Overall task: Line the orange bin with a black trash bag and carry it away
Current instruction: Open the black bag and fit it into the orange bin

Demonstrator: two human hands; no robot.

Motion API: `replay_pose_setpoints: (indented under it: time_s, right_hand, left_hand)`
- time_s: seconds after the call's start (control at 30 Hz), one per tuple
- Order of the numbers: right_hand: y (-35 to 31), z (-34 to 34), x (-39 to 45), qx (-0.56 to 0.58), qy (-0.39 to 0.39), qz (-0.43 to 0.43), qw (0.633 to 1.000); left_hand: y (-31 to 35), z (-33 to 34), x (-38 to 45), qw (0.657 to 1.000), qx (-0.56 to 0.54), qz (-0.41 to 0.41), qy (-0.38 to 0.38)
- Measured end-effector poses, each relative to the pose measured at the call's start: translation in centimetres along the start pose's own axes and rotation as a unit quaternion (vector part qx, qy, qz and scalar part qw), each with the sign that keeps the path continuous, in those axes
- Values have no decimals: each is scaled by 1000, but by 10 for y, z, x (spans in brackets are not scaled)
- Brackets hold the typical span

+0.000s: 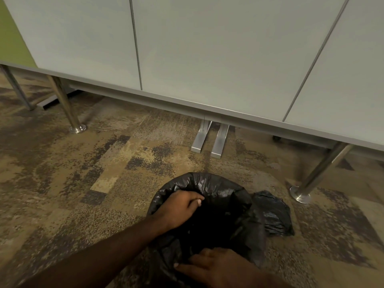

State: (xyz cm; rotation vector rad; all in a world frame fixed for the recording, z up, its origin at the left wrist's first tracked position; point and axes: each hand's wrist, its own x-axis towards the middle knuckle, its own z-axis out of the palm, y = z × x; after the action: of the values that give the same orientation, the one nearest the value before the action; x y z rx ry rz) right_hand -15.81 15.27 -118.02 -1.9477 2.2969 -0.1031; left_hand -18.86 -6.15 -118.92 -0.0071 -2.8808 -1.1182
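Observation:
A black trash bag [224, 196] is draped over a round bin on the carpet at the bottom centre; the bin's orange wall is fully hidden under the plastic. My left hand [178, 208] curls over the bag's left rim, fingers gripping the plastic at the opening. My right hand [216, 267] lies on the near edge of the bag, fingers spread and pressing the plastic down. A loose fold of the bag [274, 215] trails onto the floor to the right of the bin.
A row of pale grey tables [207, 59] stands just beyond the bin, its edge running across the view. Chrome legs stand at the left [68, 109] and right [318, 173], and flat metal feet [209, 140] sit in the middle. Patterned brown carpet covers the floor.

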Motion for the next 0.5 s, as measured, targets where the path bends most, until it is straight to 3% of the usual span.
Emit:
replay_pose_setpoints:
  time_s: [0.07,0.17,0.3,0.4,0.5]
  right_hand:
    - [2,-30,-4,46,15,29,998]
    - [19,-57,-17,41,119,136,983]
    - [51,-64,-40,139,174,394,892]
    - [67,-62,-61,195,197,472,837]
    - [66,-56,-76,297,212,524,769]
  left_hand:
    - [6,-15,-4,999,18,32,41]
    - [6,-42,-11,990,25,44,130]
    - [-10,-70,-27,975,46,-75,202]
    - [-22,-75,-48,965,46,-167,196]
    - [-21,-74,-68,957,-52,-241,156]
